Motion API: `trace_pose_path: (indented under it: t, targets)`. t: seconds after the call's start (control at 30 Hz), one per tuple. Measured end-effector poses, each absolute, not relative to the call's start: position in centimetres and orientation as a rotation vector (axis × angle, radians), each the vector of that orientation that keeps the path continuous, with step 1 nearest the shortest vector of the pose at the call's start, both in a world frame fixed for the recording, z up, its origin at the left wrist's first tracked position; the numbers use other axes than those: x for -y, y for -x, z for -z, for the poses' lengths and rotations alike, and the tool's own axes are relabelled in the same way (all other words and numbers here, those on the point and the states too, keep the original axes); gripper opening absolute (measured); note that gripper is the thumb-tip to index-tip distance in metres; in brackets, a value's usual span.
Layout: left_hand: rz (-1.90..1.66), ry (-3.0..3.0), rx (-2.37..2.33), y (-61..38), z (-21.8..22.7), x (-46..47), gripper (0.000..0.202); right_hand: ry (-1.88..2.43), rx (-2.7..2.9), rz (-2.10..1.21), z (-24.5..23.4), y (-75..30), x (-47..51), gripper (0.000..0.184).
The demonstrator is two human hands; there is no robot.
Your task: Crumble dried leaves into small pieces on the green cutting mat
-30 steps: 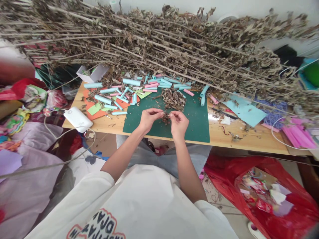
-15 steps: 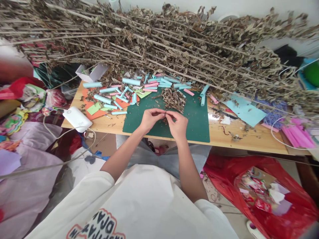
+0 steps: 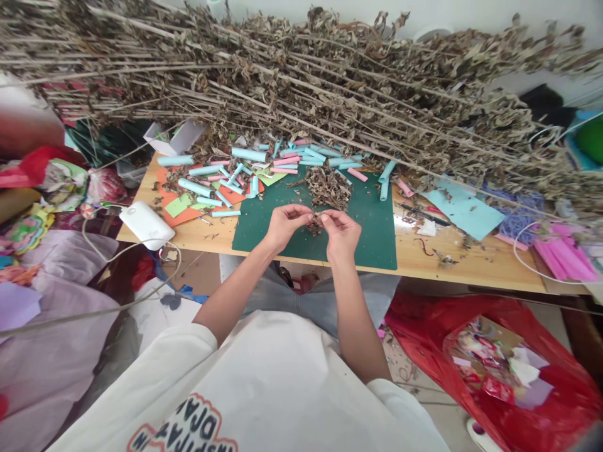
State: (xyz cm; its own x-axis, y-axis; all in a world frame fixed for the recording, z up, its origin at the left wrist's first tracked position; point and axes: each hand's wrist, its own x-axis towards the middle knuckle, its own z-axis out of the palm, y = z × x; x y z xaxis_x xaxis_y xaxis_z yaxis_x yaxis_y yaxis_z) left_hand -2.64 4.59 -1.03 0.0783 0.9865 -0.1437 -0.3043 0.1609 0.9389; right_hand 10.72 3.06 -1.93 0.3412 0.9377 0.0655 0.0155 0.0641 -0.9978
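My left hand (image 3: 288,226) and my right hand (image 3: 340,233) meet over the green cutting mat (image 3: 372,242), thumbs and fingers pinched. A small piece of dried leaf (image 3: 316,216) shows between the fingertips, and both hands grip it. Just beyond the fingers lies a heap of dried leaves (image 3: 330,187). Below the fingertips, some brown crumbs (image 3: 313,230) lie on the mat. Rolled paper tubes in blue and pink, such as a blue tube (image 3: 248,154), are scattered behind and left of the mat.
Long dried plant stalks (image 3: 282,75) cover the back of the wooden table (image 3: 452,263). A white power bank (image 3: 147,225) with a cable sits at the left edge. Blue paper (image 3: 464,207) lies to the right. A red plastic bag (image 3: 424,326) with scraps stands below at right.
My right hand has shifted slightly to the right, so the fingertips are a little farther apart. More of the leaf piece shows between them. My left hand has barely moved.
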Motion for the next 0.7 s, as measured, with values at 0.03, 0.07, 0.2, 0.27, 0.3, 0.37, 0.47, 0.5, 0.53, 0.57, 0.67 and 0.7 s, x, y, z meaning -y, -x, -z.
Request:
trace_pose_path:
  t: [0.03, 0.07, 0.2, 0.27, 0.3, 0.37, 0.47, 0.5, 0.53, 0.57, 0.67, 0.7]
  targets:
    - [-1.195, -0.847, -1.002, 2.7, 1.2, -4.7, 0.03, 1.309, 0.945, -0.886, 2.1, -10.8, -3.3, 0.025]
    - [-1.201, -0.81, -0.997, 2.8, 1.3, -4.7, 0.032, 1.313, 0.934, -0.867, 2.3, -10.9, -3.5, 0.026]
    - [-1.215, -0.759, -0.978, 3.1, 1.8, -4.8, 0.036, 1.373, 1.117, -0.759, 2.5, -11.5, -3.5, 0.022]
    - [-1.207, -0.789, -0.985, 3.1, 1.8, -4.8, 0.037, 1.414, 1.234, -0.689, 2.2, -11.7, -3.1, 0.021]
    - [-1.202, -0.821, -0.989, 3.1, 1.8, -4.7, 0.037, 1.424, 1.277, -0.663, 2.0, -11.7, -2.9, 0.021]
    - [-1.196, -0.901, -0.999, 3.1, 1.6, -4.7, 0.034, 1.408, 1.332, -0.653, 1.5, -11.5, -2.6, 0.025]
    - [-1.187, -0.979, -1.004, 2.9, 1.4, -4.6, 0.031, 1.355, 1.391, -0.707, 0.8, -11.3, -2.3, 0.027]
    - [-1.18, -0.997, -1.007, 2.9, 1.4, -4.6, 0.031, 1.353, 1.409, -0.718, 0.6, -11.3, -2.2, 0.026]
    - [-1.17, -1.023, -1.013, 2.9, 1.5, -4.6, 0.03, 1.363, 1.427, -0.718, 0.5, -11.3, -2.2, 0.024]
    - [-1.158, -1.062, -1.024, 2.9, 1.5, -4.6, 0.028, 1.381, 1.447, -0.708, 0.3, -11.3, -2.2, 0.022]
    - [-1.118, -1.214, -1.084, 3.0, 1.7, -4.3, 0.024, 1.429, 1.529, -0.663, 0.1, -11.4, -2.0, 0.019]
    - [-1.113, -1.25, -1.104, 3.0, 1.7, -4.2, 0.022, 1.437, 1.552, -0.642, 0.1, -11.3, -1.9, 0.018]
